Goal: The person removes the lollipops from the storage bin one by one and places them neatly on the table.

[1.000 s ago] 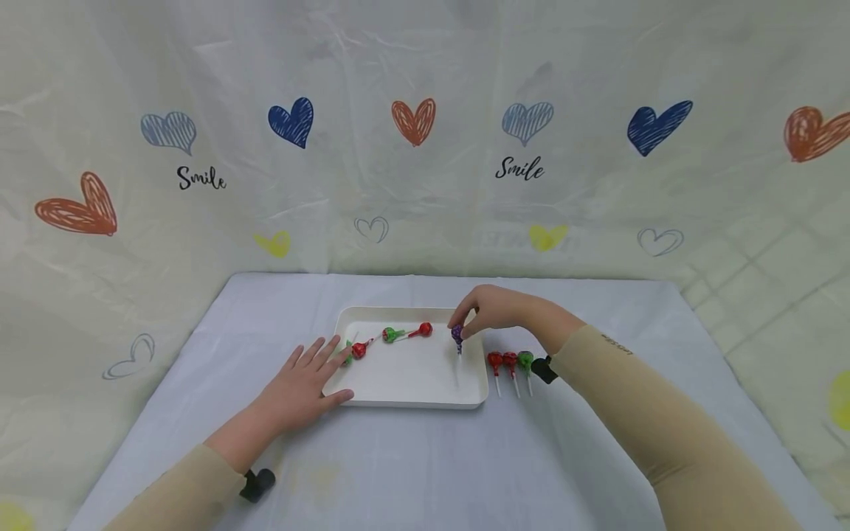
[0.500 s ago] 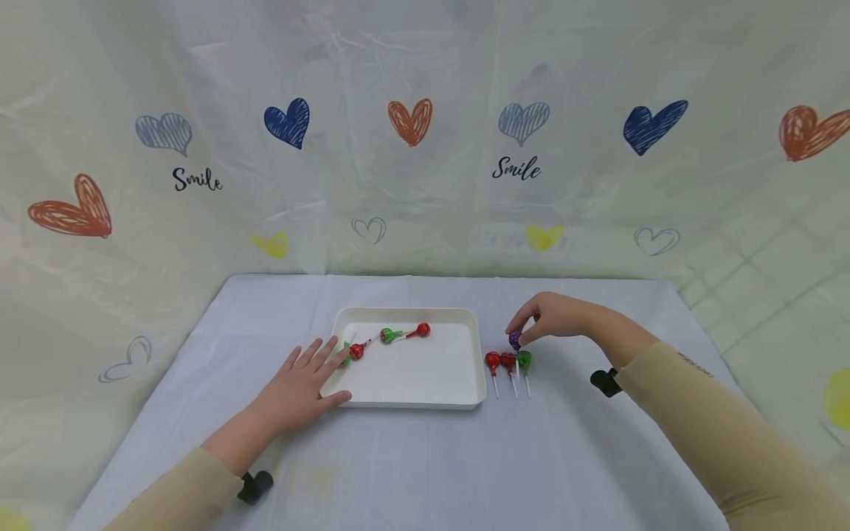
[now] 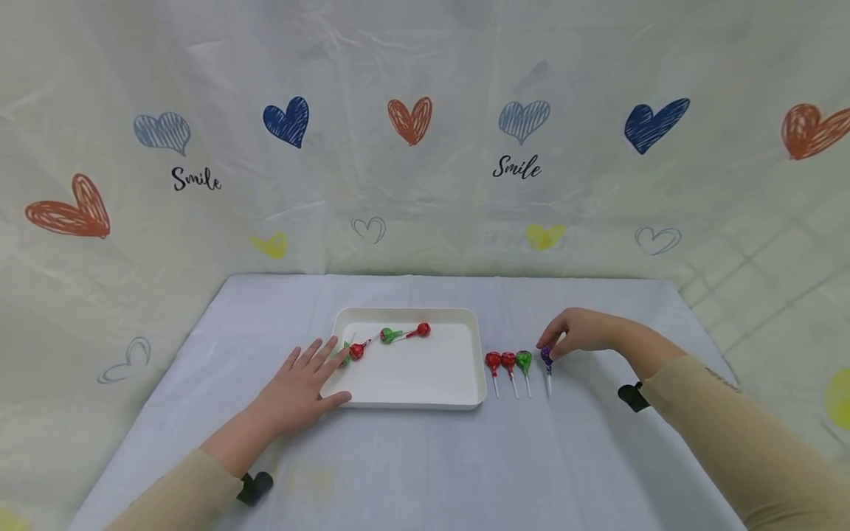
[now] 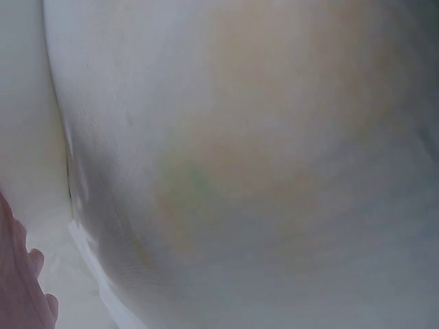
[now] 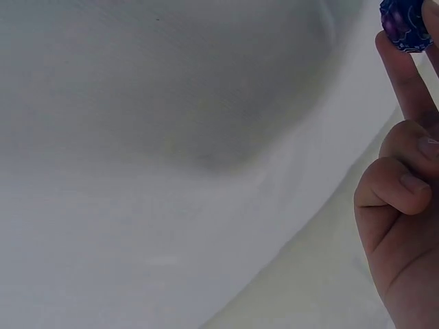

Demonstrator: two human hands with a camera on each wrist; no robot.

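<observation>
Pinched by its wrapped head in my right hand (image 3: 576,330) is a purple lollipop (image 3: 547,355), its white stick pointing toward me. In the right wrist view its blue-purple wrapper (image 5: 405,26) shows between thumb and finger. Just left of it, a row of two red lollipops (image 3: 493,360) and one green lollipop (image 3: 524,359) lies on the cloth. My left hand (image 3: 299,383) rests with spread fingers on the left edge of the white tray (image 3: 418,383). Inside the tray are red lollipops (image 3: 423,330) and green lollipops (image 3: 387,335); one green one is partly hidden by my fingertips.
A white cloth (image 3: 425,464) covers the table. Behind it hangs a pale sheet (image 3: 465,221) printed with hearts and "Smile". Small black devices (image 3: 255,488) sit at both wrists.
My right hand has carried the purple lollipop from over the tray's right side, rightward past the row, and down to the green one's right. My left hand has stayed on the tray.
</observation>
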